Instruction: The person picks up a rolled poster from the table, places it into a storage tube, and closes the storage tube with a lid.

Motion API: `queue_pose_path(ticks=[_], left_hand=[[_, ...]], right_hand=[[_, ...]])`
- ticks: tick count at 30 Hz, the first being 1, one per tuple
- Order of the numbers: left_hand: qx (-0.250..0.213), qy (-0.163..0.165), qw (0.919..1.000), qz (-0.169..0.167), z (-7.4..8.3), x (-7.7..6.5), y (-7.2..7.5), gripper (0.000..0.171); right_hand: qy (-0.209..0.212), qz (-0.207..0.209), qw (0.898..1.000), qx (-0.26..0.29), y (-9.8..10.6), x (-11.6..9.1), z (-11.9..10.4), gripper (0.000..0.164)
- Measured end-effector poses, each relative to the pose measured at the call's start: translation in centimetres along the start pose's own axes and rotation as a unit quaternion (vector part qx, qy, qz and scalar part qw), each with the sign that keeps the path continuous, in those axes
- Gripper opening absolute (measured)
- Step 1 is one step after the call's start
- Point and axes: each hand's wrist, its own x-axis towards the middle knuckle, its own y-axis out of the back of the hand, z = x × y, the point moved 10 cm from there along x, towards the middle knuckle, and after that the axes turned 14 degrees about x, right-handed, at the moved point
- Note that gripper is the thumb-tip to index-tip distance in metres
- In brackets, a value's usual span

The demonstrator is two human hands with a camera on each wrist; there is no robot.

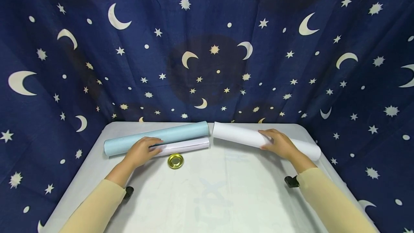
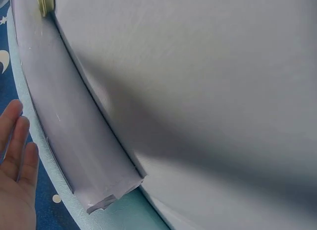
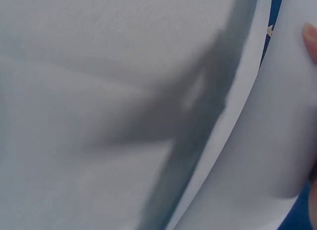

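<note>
My right hand (image 1: 279,143) holds a thick white paper roll (image 1: 237,135), its fingers over the far side and its thumb on the near side. In the right wrist view this roll (image 3: 247,150) runs down the right, with a fingertip (image 3: 310,36) on it. Over the left rolls hovers my left hand (image 1: 141,152); its fingers (image 2: 19,141) look straight in the left wrist view. Beneath lie a light blue roll (image 1: 181,132) and a thinner pale roll (image 1: 185,146), side by side. The thinner roll (image 2: 74,111) has a ragged end in the left wrist view.
A small round gold-coloured piece (image 1: 175,161) with a greyish middle lies just in front of the thinner roll. The white-covered table (image 1: 207,193) extends toward me. Dark blue cloth (image 1: 207,46) with moons and stars hangs behind the table and on both sides.
</note>
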Motion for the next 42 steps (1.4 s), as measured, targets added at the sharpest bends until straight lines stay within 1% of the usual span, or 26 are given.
queue_pose_path(ticks=[4,9,18,25,32,42], left_hand=[[0.009,-0.016,0.9998,0.001,0.3,-0.3,-0.3,0.032],[0.016,-0.024,0.9996,-0.006,0.5,-0.5,-0.8,0.03],[0.004,-0.014,0.9998,-0.012,0.2,-0.5,-1.4,0.031],[0.015,0.0,0.9996,-0.023,-0.3,-0.5,-1.8,0.034],[0.016,0.004,0.9994,-0.032,-0.4,-0.8,-1.8,0.035],[0.007,-0.014,0.999,-0.043,-0.6,-0.9,-2.1,0.04]], right_hand=[[0.006,0.0,1.0,-0.002,0.2,-0.3,-0.2,0.073],[0.015,0.003,1.0,0.004,0.4,-0.7,-0.6,0.073],[0.037,0.011,0.999,0.008,0.7,-1.6,-1.7,0.072],[0.049,0.01,0.999,0.007,0.9,-2.3,-2.1,0.072],[0.06,0.002,0.998,0.005,0.7,-2.7,-2.2,0.072],[0.059,-0.003,0.998,0.021,0.6,-2.9,-2.6,0.07]])
